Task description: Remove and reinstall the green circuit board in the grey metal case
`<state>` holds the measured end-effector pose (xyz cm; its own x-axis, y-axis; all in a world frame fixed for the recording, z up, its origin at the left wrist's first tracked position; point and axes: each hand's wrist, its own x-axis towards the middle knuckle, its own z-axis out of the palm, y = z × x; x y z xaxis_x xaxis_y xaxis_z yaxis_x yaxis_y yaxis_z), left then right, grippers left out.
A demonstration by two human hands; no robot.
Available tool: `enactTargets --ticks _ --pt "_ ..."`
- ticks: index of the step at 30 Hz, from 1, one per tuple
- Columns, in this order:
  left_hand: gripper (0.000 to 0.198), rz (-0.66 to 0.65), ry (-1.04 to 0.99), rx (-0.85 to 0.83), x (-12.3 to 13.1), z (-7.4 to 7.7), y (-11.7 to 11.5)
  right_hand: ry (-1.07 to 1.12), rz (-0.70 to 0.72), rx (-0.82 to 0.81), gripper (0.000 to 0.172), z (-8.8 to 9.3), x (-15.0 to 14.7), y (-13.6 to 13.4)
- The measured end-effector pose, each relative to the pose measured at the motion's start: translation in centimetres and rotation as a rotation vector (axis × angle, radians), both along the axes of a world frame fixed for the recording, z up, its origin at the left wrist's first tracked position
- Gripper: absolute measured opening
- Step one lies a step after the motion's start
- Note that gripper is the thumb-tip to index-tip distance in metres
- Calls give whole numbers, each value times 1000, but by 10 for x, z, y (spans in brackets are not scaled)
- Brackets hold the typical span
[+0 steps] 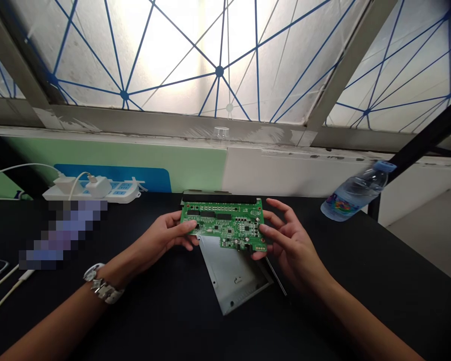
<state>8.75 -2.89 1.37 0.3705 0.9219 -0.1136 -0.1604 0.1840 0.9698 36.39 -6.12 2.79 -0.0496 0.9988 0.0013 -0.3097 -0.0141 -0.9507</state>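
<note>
In the head view, the left hand (169,231) and right hand (287,236) pinch a green printed circuit board (225,225), stepped along its near edge, by its two short ends, above a grey sheet-metal panel (231,278) with a raised rim. Matte black tabletop (154,311) stretches from the right hand to a clear plastic bottle (355,195), and from the left hand to a white power strip (122,193).

Toward the table's (165,321) near edge, I see passage between left forearm (60,331) and right forearm (364,321), until the metal plate (233,286) blocks it. The power strip (124,191) obstructs the far edge's left part, the bottle (355,195) the far right corner; between bottle and right hand (291,235) there's room.
</note>
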Motion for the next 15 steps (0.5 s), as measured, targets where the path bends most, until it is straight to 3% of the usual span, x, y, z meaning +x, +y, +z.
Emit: enactTargets --ticks 3,8,10,13,15 --pt "28 91 -139 -59 3 -2 1 -38 110 1 86 -2 -2 -4" --pt "11 318 -254 -163 4 -3 3 -136 309 -16 75 -5 -8 -11" --pt "7 331 -274 -174 5 -3 3 -153 352 -21 69 -5 -10 -14" --pt "23 269 -257 -157 7 0 1 -177 402 -15 59 -6 -13 -18" --pt "31 206 -241 -138 8 2 -2 -189 418 -25 62 -8 -15 -21"
